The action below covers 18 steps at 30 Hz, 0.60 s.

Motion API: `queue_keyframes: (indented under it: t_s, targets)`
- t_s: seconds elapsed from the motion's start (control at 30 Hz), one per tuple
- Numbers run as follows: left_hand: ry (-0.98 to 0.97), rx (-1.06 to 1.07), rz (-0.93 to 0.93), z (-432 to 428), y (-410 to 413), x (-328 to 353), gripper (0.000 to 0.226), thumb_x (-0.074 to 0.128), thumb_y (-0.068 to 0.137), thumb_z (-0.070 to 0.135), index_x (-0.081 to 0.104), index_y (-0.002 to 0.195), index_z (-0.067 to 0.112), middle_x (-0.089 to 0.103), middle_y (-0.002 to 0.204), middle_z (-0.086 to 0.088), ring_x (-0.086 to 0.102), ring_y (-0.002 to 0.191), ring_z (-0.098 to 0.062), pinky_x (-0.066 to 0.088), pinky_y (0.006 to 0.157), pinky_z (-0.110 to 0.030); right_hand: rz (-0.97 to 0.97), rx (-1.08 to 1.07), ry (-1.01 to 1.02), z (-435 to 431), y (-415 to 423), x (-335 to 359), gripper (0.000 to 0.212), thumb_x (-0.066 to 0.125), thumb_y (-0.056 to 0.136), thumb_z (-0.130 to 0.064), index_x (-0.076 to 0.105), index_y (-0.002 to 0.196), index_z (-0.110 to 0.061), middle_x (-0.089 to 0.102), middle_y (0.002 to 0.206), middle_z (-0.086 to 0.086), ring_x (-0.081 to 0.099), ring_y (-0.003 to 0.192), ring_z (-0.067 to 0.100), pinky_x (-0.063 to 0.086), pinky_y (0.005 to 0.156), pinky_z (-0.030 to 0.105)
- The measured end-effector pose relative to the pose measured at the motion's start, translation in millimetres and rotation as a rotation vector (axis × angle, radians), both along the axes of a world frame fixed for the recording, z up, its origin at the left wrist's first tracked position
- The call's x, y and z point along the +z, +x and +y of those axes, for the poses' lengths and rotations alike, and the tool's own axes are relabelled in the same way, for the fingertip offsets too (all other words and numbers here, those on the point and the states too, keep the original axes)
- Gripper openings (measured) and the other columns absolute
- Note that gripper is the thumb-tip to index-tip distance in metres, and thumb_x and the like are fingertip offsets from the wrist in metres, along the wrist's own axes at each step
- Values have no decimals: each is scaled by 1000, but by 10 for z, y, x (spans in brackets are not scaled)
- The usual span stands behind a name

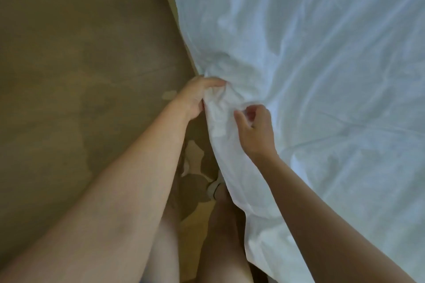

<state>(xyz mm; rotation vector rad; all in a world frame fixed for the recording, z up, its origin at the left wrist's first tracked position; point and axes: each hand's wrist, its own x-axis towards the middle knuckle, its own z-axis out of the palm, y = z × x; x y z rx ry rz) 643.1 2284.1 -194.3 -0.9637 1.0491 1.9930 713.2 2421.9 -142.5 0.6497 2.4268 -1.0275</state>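
A white sheet [310,64] covers the bed and fills the right and top of the view, creased toward a bunched edge near the middle. My left hand [195,96] grips that bunched edge from the left, fingers curled into the cloth. Just to the right and a little lower, my right hand [255,131] pinches a fold of the same sheet between thumb and fingers. The sheet's edge hangs down past my right forearm toward the floor.
Brown floor [80,64] takes up the left half. My legs and a foot in a light shoe [215,188] stand close against the bed's side, below my hands.
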Motion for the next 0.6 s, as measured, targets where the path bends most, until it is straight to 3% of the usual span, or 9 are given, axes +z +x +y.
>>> queue_keyframes:
  t_s: [0.07, 0.17, 0.27, 0.33, 0.4, 0.43, 0.5, 0.6]
  targets:
    - [59, -49, 21, -40, -205, 49, 27, 72, 76, 12, 67, 103, 8, 72, 100, -8, 68, 96, -23, 54, 80, -31, 42, -53, -27, -107, -222, 18, 24, 57, 88, -38, 50, 95, -16, 55, 91, 1, 55, 82, 14, 45, 71, 24]
    - [-112, -174, 72, 110, -435, 349, 35, 73, 73, 11, 64, 106, 3, 70, 100, -11, 68, 94, -27, 56, 81, -36, 86, -199, -76, -187, -454, 106, 22, 55, 89, -38, 47, 80, -20, 50, 75, -6, 51, 65, 2, 42, 57, 13]
    - [-268, -9, 191, 5, -272, 579, 15, 62, 53, 5, 65, 67, 9, 64, 61, -1, 64, 58, -18, 49, 50, -22, 119, -283, -48, -170, -545, 246, 29, 51, 84, -46, 46, 75, -19, 50, 68, -7, 49, 61, 5, 41, 57, 20]
    - [-310, 134, 139, -276, 46, 590, 14, 65, 56, -2, 69, 60, 12, 67, 59, 1, 65, 58, -19, 51, 50, -24, 56, -187, 28, -180, -559, 294, 29, 50, 81, -46, 47, 74, -18, 55, 69, -3, 54, 65, 13, 41, 58, 28]
    - [-388, 157, -69, -432, 261, 420, 18, 69, 68, -8, 70, 71, 10, 70, 70, -6, 68, 72, -27, 58, 60, -34, -108, 72, 114, -230, -541, 272, 18, 53, 86, -34, 50, 80, -18, 56, 82, 0, 55, 81, 22, 40, 64, 31]
    - [-447, 106, -165, -427, 254, 329, 16, 68, 72, -8, 67, 79, 7, 69, 76, -10, 66, 77, -29, 57, 65, -38, -196, 233, 152, -261, -523, 236, 16, 53, 89, -31, 53, 93, -16, 56, 97, 3, 53, 95, 25, 41, 73, 32]
    - [-484, -64, -232, -326, 48, 185, 15, 67, 77, -5, 62, 87, 5, 64, 81, -11, 63, 75, -27, 52, 62, -32, -254, 439, 180, -308, -533, 152, 37, 51, 93, -33, 48, 122, -10, 48, 123, 8, 44, 115, 28, 40, 92, 35]
    - [-404, -128, -98, -325, -422, 64, 15, 65, 75, -2, 63, 79, 12, 65, 75, -3, 63, 71, -19, 48, 54, -24, -87, 322, 132, -379, -746, 112, 45, 52, 93, -32, 43, 130, -8, 44, 127, 9, 41, 118, 27, 34, 93, 30]
